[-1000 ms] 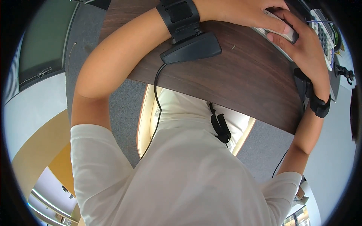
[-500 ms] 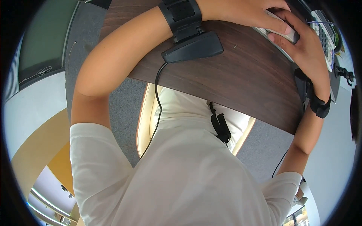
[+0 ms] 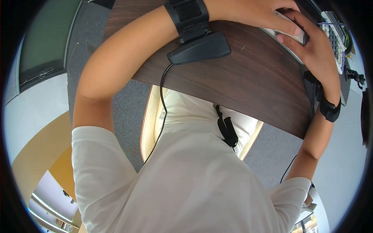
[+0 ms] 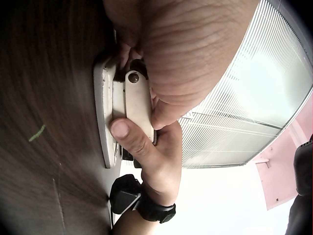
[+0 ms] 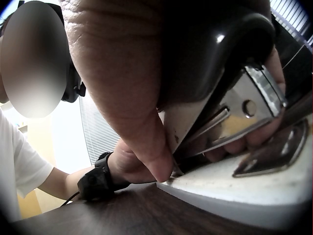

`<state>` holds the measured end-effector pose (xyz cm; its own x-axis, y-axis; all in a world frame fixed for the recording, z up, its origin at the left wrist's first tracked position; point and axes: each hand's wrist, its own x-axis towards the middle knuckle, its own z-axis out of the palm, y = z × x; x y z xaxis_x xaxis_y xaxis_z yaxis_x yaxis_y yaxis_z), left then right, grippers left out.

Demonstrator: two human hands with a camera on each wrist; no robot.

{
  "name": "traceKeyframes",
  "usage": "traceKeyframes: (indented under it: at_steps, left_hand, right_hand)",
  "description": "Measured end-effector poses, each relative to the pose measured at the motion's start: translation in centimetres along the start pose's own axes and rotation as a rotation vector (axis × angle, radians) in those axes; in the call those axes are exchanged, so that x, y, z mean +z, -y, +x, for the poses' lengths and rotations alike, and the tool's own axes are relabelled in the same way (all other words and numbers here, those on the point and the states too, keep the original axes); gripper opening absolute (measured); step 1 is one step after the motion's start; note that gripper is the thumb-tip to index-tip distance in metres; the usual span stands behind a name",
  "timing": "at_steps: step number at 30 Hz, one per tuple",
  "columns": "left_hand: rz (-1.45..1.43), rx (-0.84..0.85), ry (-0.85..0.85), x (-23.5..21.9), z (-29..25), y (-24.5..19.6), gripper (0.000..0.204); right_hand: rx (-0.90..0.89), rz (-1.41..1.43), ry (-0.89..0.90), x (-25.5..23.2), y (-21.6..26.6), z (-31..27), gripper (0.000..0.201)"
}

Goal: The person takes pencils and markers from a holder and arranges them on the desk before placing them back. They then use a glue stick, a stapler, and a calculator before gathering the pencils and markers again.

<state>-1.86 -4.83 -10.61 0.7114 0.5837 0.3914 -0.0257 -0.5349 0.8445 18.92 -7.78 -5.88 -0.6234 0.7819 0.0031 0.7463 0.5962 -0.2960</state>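
Observation:
A stapler point(image 4: 139, 100) with an off-white arm, a pivot pin and a pale base point(image 5: 239, 188) stands on the dark wooden table. My left hand point(image 3: 268, 16) grips its arm, the thumb lying along the near side. From the right, my right hand point(image 3: 316, 50) holds the front part, its thumb point(image 4: 128, 134) low by the base and its fingers round the far side. Up close in the right wrist view, the black front cap point(image 5: 220, 44) and metal staple head point(image 5: 244, 107) sit raised over the base's metal plate point(image 5: 274, 152). Much of the stapler is hidden by both hands.
A white keyboard point(image 3: 333, 39) lies past my right hand, with a small black figure-like object point(image 3: 354, 75) beside it. Black wrist cameras point(image 3: 200, 48) with a cable ride on my wrists. A green scrap point(image 4: 37, 133) lies on the table.
My left forearm and its wrist camera have shifted slightly up and to the right. Both hands keep their hold on the stapler, which stays in nearly the same place.

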Motion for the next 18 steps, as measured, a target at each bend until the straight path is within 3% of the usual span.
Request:
traceKeyframes:
  at_steps: [18]
  left_hand:
    - [0.052,0.035,-0.03,0.05,-0.1,0.02,0.04]
  right_hand:
    - [0.018,0.016,0.001,0.03,0.11,-0.01,0.048]
